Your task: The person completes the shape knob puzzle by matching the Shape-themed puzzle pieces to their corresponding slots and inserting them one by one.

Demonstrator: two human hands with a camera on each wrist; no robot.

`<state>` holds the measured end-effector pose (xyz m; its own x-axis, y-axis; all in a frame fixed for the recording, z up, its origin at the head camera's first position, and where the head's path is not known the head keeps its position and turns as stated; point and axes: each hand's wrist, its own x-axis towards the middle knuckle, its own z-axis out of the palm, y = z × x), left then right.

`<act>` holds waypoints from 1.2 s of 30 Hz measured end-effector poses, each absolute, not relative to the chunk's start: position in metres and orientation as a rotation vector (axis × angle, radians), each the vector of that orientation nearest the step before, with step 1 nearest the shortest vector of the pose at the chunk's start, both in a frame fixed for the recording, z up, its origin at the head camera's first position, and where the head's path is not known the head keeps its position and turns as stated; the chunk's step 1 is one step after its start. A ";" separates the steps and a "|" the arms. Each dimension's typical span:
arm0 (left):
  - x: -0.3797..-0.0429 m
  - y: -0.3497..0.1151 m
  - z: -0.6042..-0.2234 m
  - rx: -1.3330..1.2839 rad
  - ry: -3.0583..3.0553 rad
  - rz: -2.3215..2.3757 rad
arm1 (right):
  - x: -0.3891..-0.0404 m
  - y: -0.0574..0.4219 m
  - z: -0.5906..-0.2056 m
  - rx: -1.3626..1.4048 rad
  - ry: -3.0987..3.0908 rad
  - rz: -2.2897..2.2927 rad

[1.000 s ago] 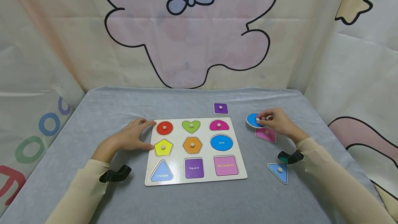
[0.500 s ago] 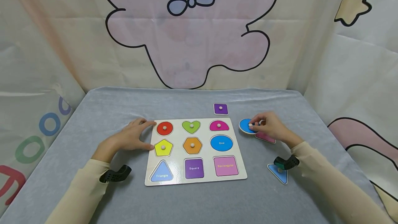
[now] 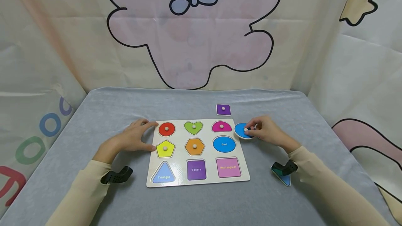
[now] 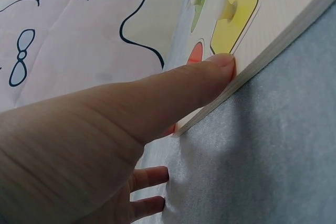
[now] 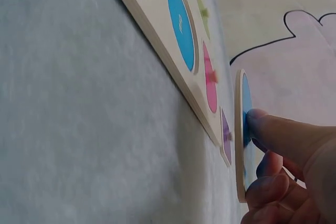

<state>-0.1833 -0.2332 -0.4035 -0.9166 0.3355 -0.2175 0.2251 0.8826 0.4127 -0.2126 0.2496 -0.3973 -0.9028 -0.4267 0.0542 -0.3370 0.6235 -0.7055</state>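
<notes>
My right hand (image 3: 268,132) pinches the knob of a blue oval puzzle piece (image 3: 240,130), held at the board's upper right edge. In the right wrist view the piece (image 5: 242,140) is tilted on edge, off the cloth. On the white shape puzzle board (image 3: 179,165), the blue recess labelled Oval (image 3: 224,144) lies just left of and below the piece. My left hand (image 3: 133,138) rests at the board's left edge with fingers spread, thumb (image 4: 210,72) on the rim beside the yellow pentagon (image 3: 165,149).
A purple square piece (image 3: 223,109) lies behind the board. To the right, a blue triangle piece (image 3: 285,179) is partly covered by the black wrist strap (image 3: 284,167). Triangle, Square and Rectangular recesses hold no pieces along the near row. Grey cloth (image 3: 201,205) covers the table.
My right hand has carried the blue oval left and slightly nearer, up to the board's edge. The pink rectangle piece is now hidden behind that hand. My left hand has stayed put.
</notes>
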 end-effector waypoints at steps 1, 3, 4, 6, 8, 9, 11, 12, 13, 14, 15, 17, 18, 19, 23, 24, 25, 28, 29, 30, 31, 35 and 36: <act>-0.183 -0.233 -0.403 0.423 2.769 0.558 | -0.212 0.248 -0.397 -0.648 2.718 -1.150; -0.183 -0.233 -0.403 0.426 2.770 0.555 | -0.210 0.244 -0.397 -0.657 2.722 -1.148; -0.183 -0.233 -0.403 0.427 2.770 0.554 | -0.209 0.242 -0.398 -0.661 2.720 -1.147; -0.183 -0.233 -0.403 0.427 2.770 0.552 | -0.208 0.239 -0.399 -0.656 2.713 -1.144; -0.183 -0.233 -0.403 0.427 2.770 0.552 | -0.208 0.236 -0.401 -0.657 2.707 -1.143; -0.183 -0.233 -0.403 0.428 2.770 0.552 | -0.207 0.235 -0.402 -0.654 2.703 -1.144; -0.183 -0.233 -0.403 0.430 2.770 0.552 | -0.206 0.232 -0.403 -0.652 2.683 -1.152; -0.183 -0.233 -0.403 0.431 2.770 0.551 | -0.205 0.231 -0.404 -0.654 2.672 -1.159; -0.183 -0.233 -0.403 0.431 2.771 0.550 | -0.205 0.229 -0.405 -0.663 2.664 -1.164; -0.183 -0.233 -0.402 0.431 2.772 0.549 | -0.204 0.228 -0.405 -0.664 2.657 -1.167; -0.183 -0.233 -0.402 0.431 2.772 0.548 | -0.203 0.226 -0.406 -0.666 2.656 -1.161; -0.183 -0.233 -0.402 0.428 2.772 0.548 | -0.203 0.223 -0.407 -0.674 2.647 -1.160; -0.183 -0.233 -0.403 0.426 2.771 0.548 | -0.203 0.222 -0.408 -0.676 2.644 -1.158; -0.183 -0.233 -0.403 0.424 2.770 0.549 | -0.202 0.221 -0.408 -0.675 2.643 -1.155; -0.183 -0.234 -0.403 0.428 2.767 0.556 | -0.201 0.215 -0.408 -0.667 2.625 -1.162; -0.183 -0.234 -0.403 0.432 2.766 0.557 | -0.200 0.214 -0.408 -0.669 2.621 -1.166; -0.183 -0.234 -0.403 0.437 2.765 0.558 | -0.200 0.213 -0.408 -0.674 2.617 -1.166; -0.183 -0.235 -0.402 0.446 2.762 0.557 | -0.199 0.209 -0.408 -0.685 2.603 -1.174; -0.182 -0.235 -0.401 0.448 2.762 0.556 | -0.198 0.208 -0.408 -0.689 2.603 -1.172; -0.182 -0.235 -0.401 0.447 2.761 0.556 | -0.198 0.206 -0.409 -0.693 2.604 -1.170; -0.182 -0.234 -0.401 0.446 2.761 0.556 | -0.198 0.205 -0.409 -0.696 2.605 -1.168; -0.182 -0.234 -0.401 0.438 2.762 0.556 | -0.197 0.199 -0.411 -0.709 2.586 -1.174; -0.181 -0.234 -0.401 0.438 2.763 0.557 | -0.197 0.197 -0.411 -0.710 2.583 -1.172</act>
